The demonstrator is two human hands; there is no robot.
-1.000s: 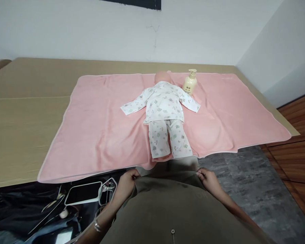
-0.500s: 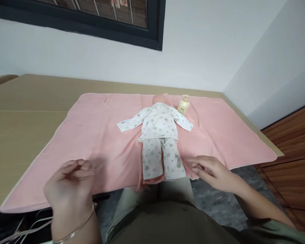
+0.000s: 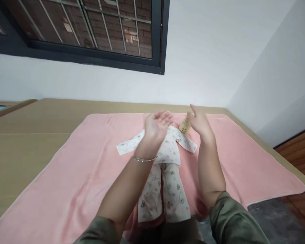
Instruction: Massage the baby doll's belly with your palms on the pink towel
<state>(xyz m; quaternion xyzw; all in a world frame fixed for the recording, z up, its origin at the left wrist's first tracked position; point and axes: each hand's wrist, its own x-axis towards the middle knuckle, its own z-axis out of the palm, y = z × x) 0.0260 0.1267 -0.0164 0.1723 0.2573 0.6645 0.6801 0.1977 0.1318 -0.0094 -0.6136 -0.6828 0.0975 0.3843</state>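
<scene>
A doll in a white patterned top [image 3: 169, 149] and matching trousers [image 3: 174, 193] lies on a pink blanket [image 3: 91, 162]; its head is hidden behind my left hand [image 3: 157, 125]. That hand hovers over the upper part of the doll, palm turned up, with its blurred fingers spread and nothing in them. My right hand [image 3: 199, 122] is at the top of a cream-yellow pump bottle [image 3: 184, 126], a finger stretched out and others partly hidden. It covers the pump head, and I cannot tell whether it touches it. The bottle stands upright beside the doll's sleeve.
The blanket covers much of a wooden table [image 3: 33, 145], which runs along a white wall [image 3: 198, 67]. A dark-framed window [image 3: 112, 62] is above. Wooden panels [image 3: 301, 149] stand at the right, over a grey floor [image 3: 269, 217].
Both hands have moved from the blanket's near edge forward, my left to above the doll's upper body, my right to the pump bottle. The camera view has tilted upward.
</scene>
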